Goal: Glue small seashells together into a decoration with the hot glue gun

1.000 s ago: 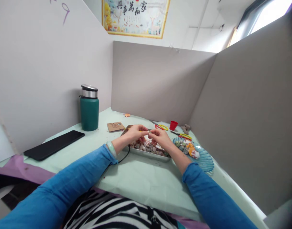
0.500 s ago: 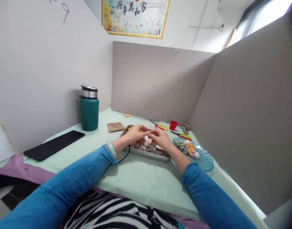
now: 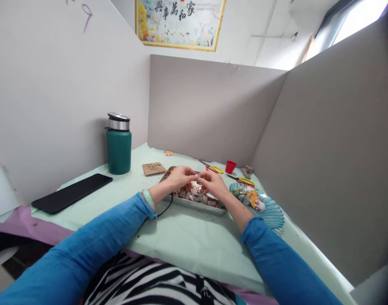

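A shallow metal tray [image 3: 198, 206] filled with pebbles and shells [image 3: 196, 195] lies on the green table cover. Over it, my left hand [image 3: 181, 178] and my right hand [image 3: 212, 183] meet fingertip to fingertip. Both are closed in a pinch around a tiny pale piece [image 3: 197, 176], too small to name. To the right of my right hand sits a blue scalloped glass dish [image 3: 271, 214], holding shells and greenish stones [image 3: 244, 195]. A green bangle circles my left wrist.
Left of the tray stand a green bottle [image 3: 119, 148] and a black phone-like slab [image 3: 72, 193]. A brown card [image 3: 153, 169], two pairs of scissors [image 3: 214, 169], a red cup [image 3: 230, 167] and an orange piece [image 3: 169, 153] lie farther back. Grey partitions [image 3: 213, 106] enclose the table.
My fingers have shifted slightly around the small piece; the left fingers look a little more curled. Everything else stays where it was.
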Tool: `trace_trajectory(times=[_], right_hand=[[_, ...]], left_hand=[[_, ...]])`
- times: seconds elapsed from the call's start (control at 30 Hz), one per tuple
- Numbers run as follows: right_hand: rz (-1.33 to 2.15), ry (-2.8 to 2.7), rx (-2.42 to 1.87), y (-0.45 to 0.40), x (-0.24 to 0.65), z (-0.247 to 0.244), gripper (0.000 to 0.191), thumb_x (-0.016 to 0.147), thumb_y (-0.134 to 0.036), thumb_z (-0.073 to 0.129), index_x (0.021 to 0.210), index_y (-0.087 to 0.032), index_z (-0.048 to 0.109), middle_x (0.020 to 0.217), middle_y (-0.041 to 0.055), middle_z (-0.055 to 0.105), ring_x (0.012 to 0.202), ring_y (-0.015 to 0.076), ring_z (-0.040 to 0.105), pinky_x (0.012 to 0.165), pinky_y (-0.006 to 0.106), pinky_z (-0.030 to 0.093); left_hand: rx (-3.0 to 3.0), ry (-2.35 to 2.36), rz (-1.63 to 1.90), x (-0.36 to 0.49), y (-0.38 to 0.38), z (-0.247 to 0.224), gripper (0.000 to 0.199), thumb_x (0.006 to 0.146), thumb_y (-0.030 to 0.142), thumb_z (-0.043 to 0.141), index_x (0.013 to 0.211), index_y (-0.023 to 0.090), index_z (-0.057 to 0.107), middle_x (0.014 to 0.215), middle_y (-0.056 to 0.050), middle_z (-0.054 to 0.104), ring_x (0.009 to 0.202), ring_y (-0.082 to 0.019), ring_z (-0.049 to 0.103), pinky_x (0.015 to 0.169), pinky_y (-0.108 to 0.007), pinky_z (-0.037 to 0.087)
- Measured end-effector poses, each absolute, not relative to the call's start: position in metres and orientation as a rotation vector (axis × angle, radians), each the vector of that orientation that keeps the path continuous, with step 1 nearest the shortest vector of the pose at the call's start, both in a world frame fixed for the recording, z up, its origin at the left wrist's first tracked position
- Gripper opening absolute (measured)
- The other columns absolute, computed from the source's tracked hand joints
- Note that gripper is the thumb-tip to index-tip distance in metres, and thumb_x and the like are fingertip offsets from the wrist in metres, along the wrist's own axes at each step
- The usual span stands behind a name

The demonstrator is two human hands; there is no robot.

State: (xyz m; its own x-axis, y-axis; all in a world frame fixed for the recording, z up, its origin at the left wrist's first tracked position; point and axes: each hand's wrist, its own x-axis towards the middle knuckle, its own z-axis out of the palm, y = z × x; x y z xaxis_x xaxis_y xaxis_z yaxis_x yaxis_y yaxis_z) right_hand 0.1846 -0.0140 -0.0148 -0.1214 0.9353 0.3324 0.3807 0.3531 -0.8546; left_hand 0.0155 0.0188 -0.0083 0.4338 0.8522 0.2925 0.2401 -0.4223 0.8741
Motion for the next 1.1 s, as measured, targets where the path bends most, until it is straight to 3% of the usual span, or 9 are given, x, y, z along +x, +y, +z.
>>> trace_trajectory(times=[1.1], right_hand=[[0.729,-1.763,-1.149,-0.0133,0.1848,-0.0156,0.018,0.079,-0.031,0.055,0.088,-0.016,0.059,0.074,0.0011,0.062,0.047,0.0083,0.057,0.036,0.016,0.041]], left_hand=[[1.937,0.93,0.975,0.0162,0.0176,-0.0061,0.027,0.074,0.037,0.059,0.084,0.012,0.062,0.055,0.0,0.061,0.051,-0.011,0.06,0.044,-0.017,0.04]])
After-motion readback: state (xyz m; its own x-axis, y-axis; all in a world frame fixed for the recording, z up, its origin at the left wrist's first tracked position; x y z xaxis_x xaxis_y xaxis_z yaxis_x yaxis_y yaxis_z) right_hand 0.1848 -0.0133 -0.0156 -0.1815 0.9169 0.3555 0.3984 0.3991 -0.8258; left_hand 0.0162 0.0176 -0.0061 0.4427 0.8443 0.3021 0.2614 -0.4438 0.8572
